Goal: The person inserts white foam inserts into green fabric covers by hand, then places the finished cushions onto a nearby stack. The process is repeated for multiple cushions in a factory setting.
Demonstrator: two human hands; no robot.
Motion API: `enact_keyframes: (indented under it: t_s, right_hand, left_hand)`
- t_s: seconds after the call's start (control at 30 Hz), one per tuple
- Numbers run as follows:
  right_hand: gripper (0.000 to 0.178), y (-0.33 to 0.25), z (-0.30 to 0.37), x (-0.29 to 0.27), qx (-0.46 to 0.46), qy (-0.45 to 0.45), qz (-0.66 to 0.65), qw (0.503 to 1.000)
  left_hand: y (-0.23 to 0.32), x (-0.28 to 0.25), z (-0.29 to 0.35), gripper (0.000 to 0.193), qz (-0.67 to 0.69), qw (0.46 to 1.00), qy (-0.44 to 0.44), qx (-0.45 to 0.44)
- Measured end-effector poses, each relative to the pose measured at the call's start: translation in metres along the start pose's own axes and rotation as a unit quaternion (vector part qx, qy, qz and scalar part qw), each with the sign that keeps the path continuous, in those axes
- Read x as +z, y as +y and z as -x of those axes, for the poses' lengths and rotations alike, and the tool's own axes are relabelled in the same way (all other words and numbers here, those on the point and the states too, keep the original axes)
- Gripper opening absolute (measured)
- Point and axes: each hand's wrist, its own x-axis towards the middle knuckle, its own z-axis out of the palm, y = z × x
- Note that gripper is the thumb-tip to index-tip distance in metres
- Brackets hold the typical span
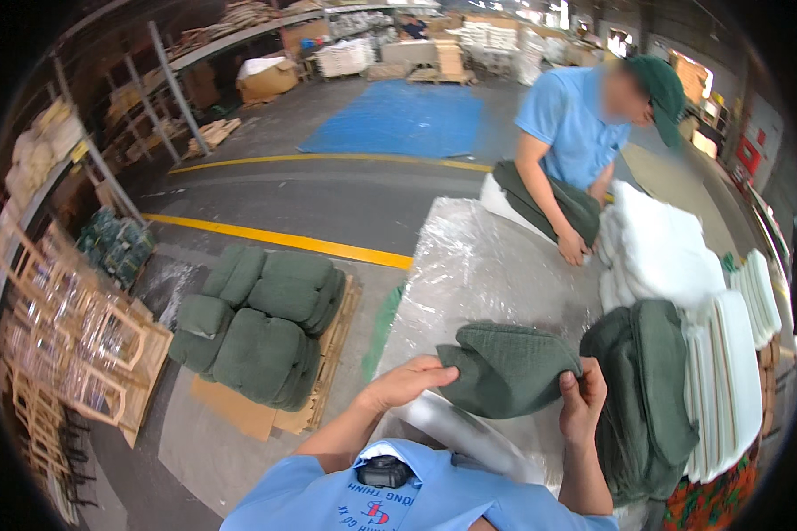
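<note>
A dark green fabric cushion cover [509, 376] is stretched between my hands over the near end of the wrapped table. My left hand [413, 379] pinches its left corner with the thumb on top. At the right end, my right hand [583, 398] grips the edge between thumb and fingers. The cover looks limp, with its near edge sagging. Just below it, close to my body, lies a white pad [469, 438], partly hidden by the cover and my shirt. A stack of dark green covers [642, 398] lies right of my right hand.
Clear plastic covers the table [469, 257]. Across it, a co-worker [562, 124] handles a green cover [549, 199] on a white pad. White batting [660, 243] and upright white pads [726, 380] line the right. Green cushions [274, 350] fill a pallet at left, near wooden frames [88, 354].
</note>
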Motion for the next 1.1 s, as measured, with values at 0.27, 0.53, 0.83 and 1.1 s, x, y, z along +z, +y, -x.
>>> enact_keyframes:
  t_s: [0.27,0.53,0.83,1.1]
  right_hand:
    - [0.014,0.023,0.015,-0.017,0.073,0.054,-0.135,0.987]
    - [0.015,0.049,0.041,-0.029,0.129,0.021,-0.106,0.986]
    - [0.020,-0.108,0.065,-0.105,0.173,-0.010,0.188,0.967]
    - [0.029,-0.104,-0.024,-0.033,0.321,-0.295,-0.057,0.898]
  left_hand:
    - [-0.006,0.040,-0.006,0.091,0.400,0.902,-0.150,0.064]
    - [0.011,0.057,-0.019,0.070,0.489,0.846,-0.205,0.058]
    - [0.011,0.075,0.001,0.044,0.582,0.780,-0.225,0.049]
    - [-0.048,0.073,0.023,0.021,0.540,0.828,-0.139,0.060]
